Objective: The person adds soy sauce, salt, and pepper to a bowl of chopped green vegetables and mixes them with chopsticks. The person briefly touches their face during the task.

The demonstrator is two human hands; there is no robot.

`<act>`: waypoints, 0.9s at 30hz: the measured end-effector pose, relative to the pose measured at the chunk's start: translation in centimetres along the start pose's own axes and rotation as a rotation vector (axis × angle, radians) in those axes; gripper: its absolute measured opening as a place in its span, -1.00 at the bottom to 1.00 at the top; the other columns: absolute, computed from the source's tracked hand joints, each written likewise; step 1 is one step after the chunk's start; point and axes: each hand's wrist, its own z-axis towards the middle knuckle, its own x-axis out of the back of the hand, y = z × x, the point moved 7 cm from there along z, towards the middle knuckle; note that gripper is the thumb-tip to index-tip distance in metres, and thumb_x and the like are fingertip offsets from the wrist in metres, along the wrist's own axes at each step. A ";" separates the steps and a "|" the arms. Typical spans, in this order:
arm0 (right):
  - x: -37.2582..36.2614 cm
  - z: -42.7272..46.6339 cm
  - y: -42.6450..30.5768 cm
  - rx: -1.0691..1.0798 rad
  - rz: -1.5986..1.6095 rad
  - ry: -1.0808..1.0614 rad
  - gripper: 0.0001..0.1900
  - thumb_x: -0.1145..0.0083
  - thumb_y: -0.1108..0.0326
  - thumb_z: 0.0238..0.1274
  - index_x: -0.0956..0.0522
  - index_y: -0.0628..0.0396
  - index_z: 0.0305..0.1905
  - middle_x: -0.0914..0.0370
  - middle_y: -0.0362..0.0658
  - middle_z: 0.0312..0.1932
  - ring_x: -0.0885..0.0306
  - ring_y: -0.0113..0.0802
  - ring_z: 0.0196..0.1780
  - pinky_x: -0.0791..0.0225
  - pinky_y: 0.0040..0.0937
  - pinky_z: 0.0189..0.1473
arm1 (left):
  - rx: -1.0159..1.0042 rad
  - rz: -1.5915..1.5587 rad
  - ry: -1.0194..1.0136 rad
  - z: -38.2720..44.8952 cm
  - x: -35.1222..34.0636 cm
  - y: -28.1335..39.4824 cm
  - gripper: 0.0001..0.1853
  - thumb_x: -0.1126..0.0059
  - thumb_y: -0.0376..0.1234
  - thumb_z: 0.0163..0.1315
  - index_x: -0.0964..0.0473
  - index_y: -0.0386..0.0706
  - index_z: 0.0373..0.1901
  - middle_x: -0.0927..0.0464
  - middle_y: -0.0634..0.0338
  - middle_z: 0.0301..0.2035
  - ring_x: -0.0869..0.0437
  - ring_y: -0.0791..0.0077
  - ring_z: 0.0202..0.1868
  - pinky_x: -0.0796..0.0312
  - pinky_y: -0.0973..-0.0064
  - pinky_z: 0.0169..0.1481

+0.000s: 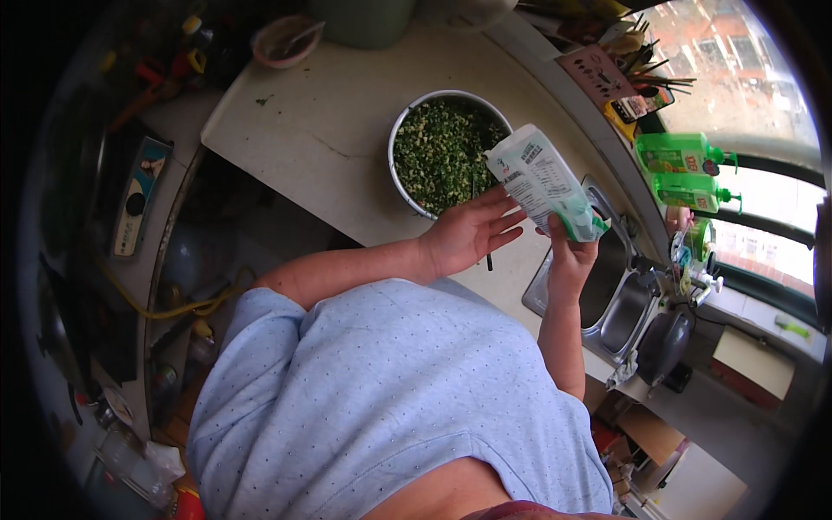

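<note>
A round metal basin holds chopped greens mixed with small pale yellow bits. My right hand grips the lower end of a white and green plastic packet, which bears print and tilts over the basin's right rim. Beside the packet, my left hand is turned palm up, fingers apart, with nothing in it. Part of a thin dark stick or handle shows below the left hand; the hand hides its middle.
The basin stands on a pale countertop. At right is a steel double sink. Green pump bottles stand by the window near a phone. A pink-rimmed bowl and a green container are at the far edge.
</note>
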 end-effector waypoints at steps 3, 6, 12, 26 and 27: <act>-0.3 0.2 0.1 0.003 -0.018 -0.032 -0.59 -0.26 0.54 0.27 -0.39 0.10 0.16 -0.55 -0.19 -0.01 -0.58 -0.43 0.00 -0.57 -0.42 -0.11 | -0.023 0.012 0.010 -0.2 -0.1 0.2 -0.60 0.07 -0.34 0.49 -0.25 -0.01 0.32 -0.38 0.24 0.23 -0.36 0.37 0.35 -0.27 0.27 0.46; -0.2 0.3 0.2 0.012 -0.019 -0.026 -0.60 -0.26 0.54 0.27 -0.40 0.10 0.16 -0.55 -0.19 0.00 -0.58 -0.43 -0.01 -0.57 -0.42 -0.13 | -0.021 0.016 0.005 -0.3 -0.2 0.3 -0.57 0.08 -0.34 0.49 -0.20 0.03 0.35 -0.35 0.24 0.25 -0.35 0.34 0.36 -0.27 0.24 0.46; 0.4 0.0 0.9 -0.064 0.016 -0.001 -0.61 -0.26 0.54 0.27 -0.41 0.10 0.15 -0.57 -0.18 -0.02 -0.59 -0.43 -0.02 -0.58 -0.43 -0.16 | 0.006 0.014 0.000 -0.7 -0.4 0.3 -0.53 0.10 -0.36 0.49 -0.13 0.07 0.38 -0.30 0.21 0.28 -0.34 0.28 0.37 -0.26 0.19 0.47; 0.6 -0.5 -0.2 -0.017 0.018 -0.014 -0.63 -0.24 0.54 0.28 -0.41 0.13 0.14 -0.59 -0.16 -0.05 -0.61 -0.42 -0.05 -0.58 -0.42 -0.17 | 0.044 0.070 -0.028 -1.0 -0.9 0.0 -0.45 0.06 -0.35 0.46 -0.08 0.14 0.43 -0.23 0.21 0.35 -0.27 0.28 0.42 -0.23 0.18 0.48; 0.7 -0.5 -0.2 -0.017 0.020 -0.003 -0.63 -0.24 0.53 0.28 -0.41 0.13 0.14 -0.59 -0.16 -0.05 -0.61 -0.42 -0.05 -0.58 -0.42 -0.17 | 0.038 0.074 -0.027 -1.0 -0.9 0.1 -0.45 0.06 -0.35 0.46 -0.08 0.14 0.43 -0.23 0.21 0.35 -0.27 0.28 0.42 -0.24 0.18 0.48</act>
